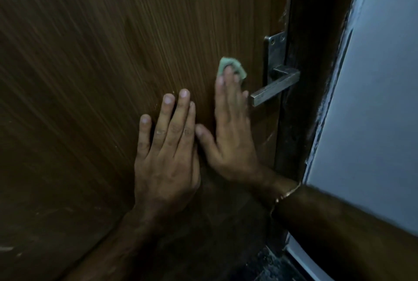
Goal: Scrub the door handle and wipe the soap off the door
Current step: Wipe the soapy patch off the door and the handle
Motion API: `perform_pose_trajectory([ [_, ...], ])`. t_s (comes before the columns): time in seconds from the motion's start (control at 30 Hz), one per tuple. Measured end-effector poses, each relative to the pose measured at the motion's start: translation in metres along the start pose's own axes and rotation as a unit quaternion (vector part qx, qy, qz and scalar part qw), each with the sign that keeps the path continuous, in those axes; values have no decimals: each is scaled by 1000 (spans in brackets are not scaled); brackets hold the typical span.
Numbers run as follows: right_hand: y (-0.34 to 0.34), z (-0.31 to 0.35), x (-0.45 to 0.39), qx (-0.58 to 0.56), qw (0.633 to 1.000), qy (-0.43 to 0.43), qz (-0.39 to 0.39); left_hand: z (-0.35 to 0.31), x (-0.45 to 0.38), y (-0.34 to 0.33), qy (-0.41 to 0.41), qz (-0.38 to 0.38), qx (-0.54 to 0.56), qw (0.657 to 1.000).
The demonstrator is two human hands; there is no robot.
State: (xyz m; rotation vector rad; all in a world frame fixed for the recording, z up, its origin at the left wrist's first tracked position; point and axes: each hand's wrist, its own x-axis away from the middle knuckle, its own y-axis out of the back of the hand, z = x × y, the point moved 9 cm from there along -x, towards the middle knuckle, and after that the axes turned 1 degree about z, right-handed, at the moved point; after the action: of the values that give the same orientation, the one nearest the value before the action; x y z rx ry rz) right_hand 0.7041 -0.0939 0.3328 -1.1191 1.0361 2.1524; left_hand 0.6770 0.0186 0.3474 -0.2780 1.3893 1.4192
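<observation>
Left hand point(166, 156) lies flat on the door point(90, 77), holding nothing. Right hand point(228, 126), kinda blurry, presses a green cloth point(233, 65) with straight fingers, just beside the handle point(274, 89).

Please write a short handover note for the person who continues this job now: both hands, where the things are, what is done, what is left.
Left hand: flat on the door, fingers straight, holding nothing.
Right hand: straight fingers press a green cloth on the door, just left of the door handle.
Done: cannot tell whether the handle is scrubbed; no soap is clearly visible in this dim view.
Left: finish wiping the door around the handle and check for residue.
</observation>
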Motion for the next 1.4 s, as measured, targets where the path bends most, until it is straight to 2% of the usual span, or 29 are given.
perform_pose_trajectory([
  [0.07,-5,2,14,33,998,34,31,0,0,1,0,5,6,1000],
  [0.2,-1,-1,3,28,1000,1,-9,0,-2,1,1,0,4,1000],
  [0.27,-13,9,21,38,999,30,24,-1,-1,-1,1,3,0,1000],
  [0.33,-17,-3,43,41,998,-9,50,-1,0,-1,0,8,-2,1000],
  [0.43,-13,-24,61,23,991,-130,33,-1,0,-2,-9,17,-7,1000],
  [0.57,-27,7,78,33,996,-42,72,-1,0,-3,-8,18,-6,1000],
  [0.7,-25,-8,87,13,985,-165,40,-2,0,-4,-8,32,6,999],
  [0.8,-33,9,91,5,993,-103,61,-1,0,-4,-7,29,-1,1000],
  [0.93,-26,4,87,-28,991,-134,9,-1,1,-3,-13,26,2,1000],
  [1.03,-34,15,93,-72,995,-65,24,-1,3,-3,-22,29,0,999],
  [1.13,-19,-4,94,-90,976,-172,-95,0,5,-3,-33,34,-7,999],
  [1.17,-19,0,91,-95,973,-180,-110,0,5,-3,-33,33,-3,999],
  [1.27,-31,33,75,-144,983,-95,-70,-1,4,-1,-29,36,15,999],
  [1.33,-34,34,72,-163,979,-98,-74,0,4,0,-35,32,20,999],
  [1.4,-47,34,86,-161,980,-109,-37,2,6,-1,-35,30,26,999],
])
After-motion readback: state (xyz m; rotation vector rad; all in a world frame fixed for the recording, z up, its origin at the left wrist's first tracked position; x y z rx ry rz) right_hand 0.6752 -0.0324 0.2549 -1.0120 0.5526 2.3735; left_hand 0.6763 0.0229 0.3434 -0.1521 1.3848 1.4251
